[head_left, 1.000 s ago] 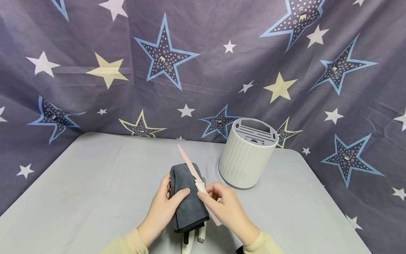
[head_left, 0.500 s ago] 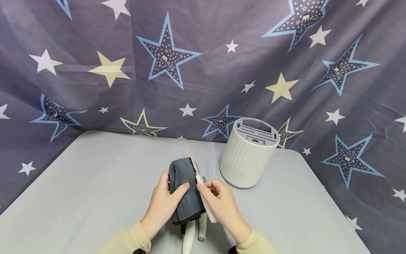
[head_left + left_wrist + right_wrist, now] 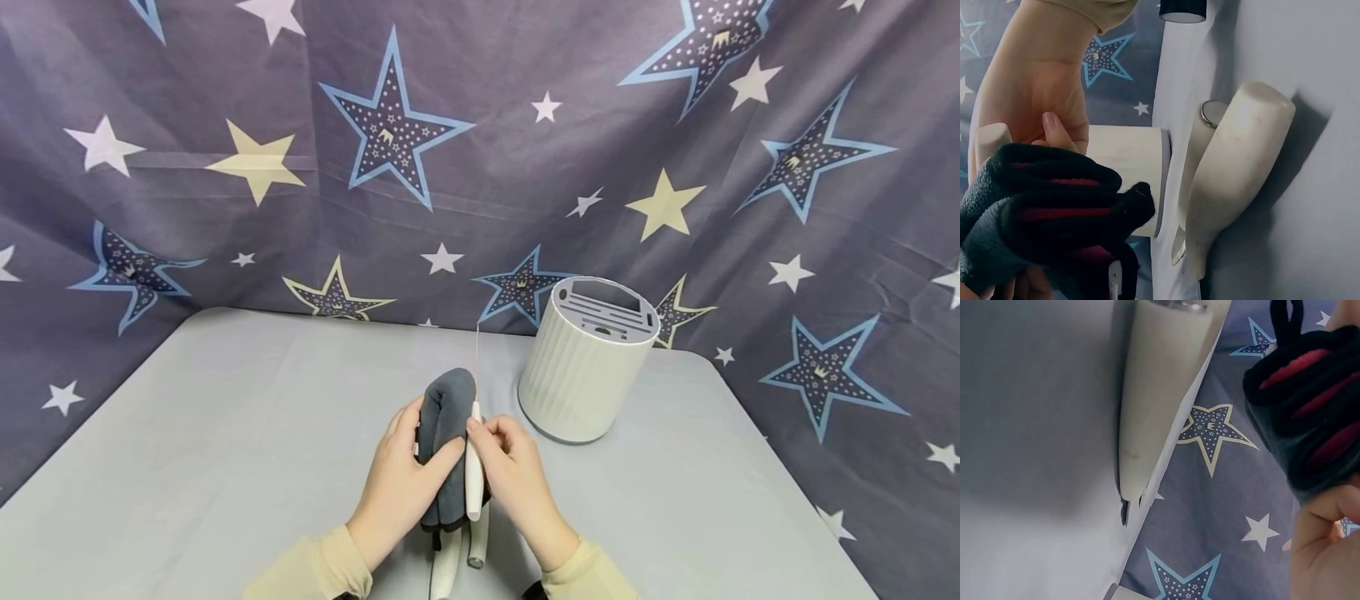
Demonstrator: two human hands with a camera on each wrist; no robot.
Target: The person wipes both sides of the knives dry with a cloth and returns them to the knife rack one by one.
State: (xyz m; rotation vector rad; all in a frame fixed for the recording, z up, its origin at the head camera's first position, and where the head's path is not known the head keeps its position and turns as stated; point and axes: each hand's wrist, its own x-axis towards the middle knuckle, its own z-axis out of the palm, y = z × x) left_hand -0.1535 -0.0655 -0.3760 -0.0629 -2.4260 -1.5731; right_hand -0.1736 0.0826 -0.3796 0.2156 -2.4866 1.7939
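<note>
My left hand (image 3: 405, 475) grips a folded dark grey cloth (image 3: 446, 417). The cloth has black edging, with red showing inside its folds in the left wrist view. My right hand (image 3: 519, 479) pinches the white handle of a knife (image 3: 474, 475) along the cloth's right side. Its thin pinkish blade points away, seen nearly edge-on in the head view. Whether the cloth touches the blade cannot be told. Beneath the cloth, two more pale-handled utensils lie on the table: a thick-handled one (image 3: 1241, 156) and another with a metal end cap (image 3: 1196, 147). Their far ends are mostly hidden.
A ribbed white knife block (image 3: 581, 392) with a slotted grey top stands at the back right of the grey-covered table (image 3: 247, 450). Behind the table hangs a star-patterned curtain (image 3: 487, 200). A dark cylindrical thing (image 3: 1183, 11) shows at the left wrist view's top edge.
The knife has turned from showing its blade's flat side to nearly edge-on, its tip swinging right. The cloth has turned with it, and both hands have drawn slightly closer together.
</note>
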